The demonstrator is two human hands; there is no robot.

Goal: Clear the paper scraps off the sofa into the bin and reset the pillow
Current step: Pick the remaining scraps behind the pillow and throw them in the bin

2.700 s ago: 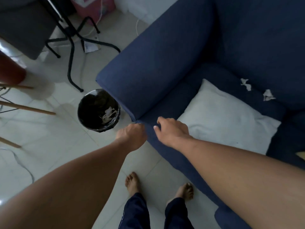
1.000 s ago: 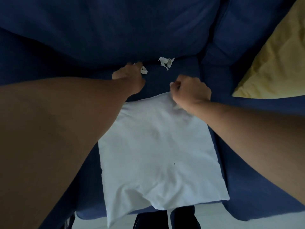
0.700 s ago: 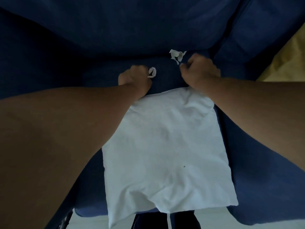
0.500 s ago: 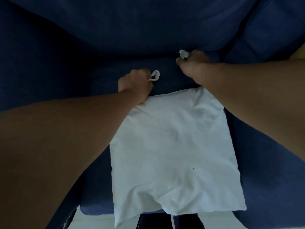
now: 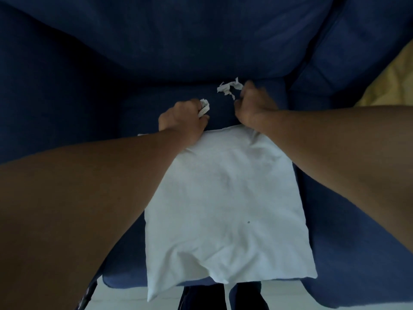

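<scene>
Both hands have come forward past the pillow (image 5: 225,209) to the paper scraps at the back of the sofa (image 5: 169,52).
Left hand (image 5: 182,120) is clamped on one scrap (image 5: 204,107); right hand (image 5: 252,108) curls beside the other scrap (image 5: 229,87), whether gripping I cannot tell; next, likely lift both clear; bin unseen; seat crease close behind.

Both bare arms reach forward; the left hand (image 5: 182,118) is curled into a fist, the right hand (image 5: 253,108) pinched closed.
</scene>
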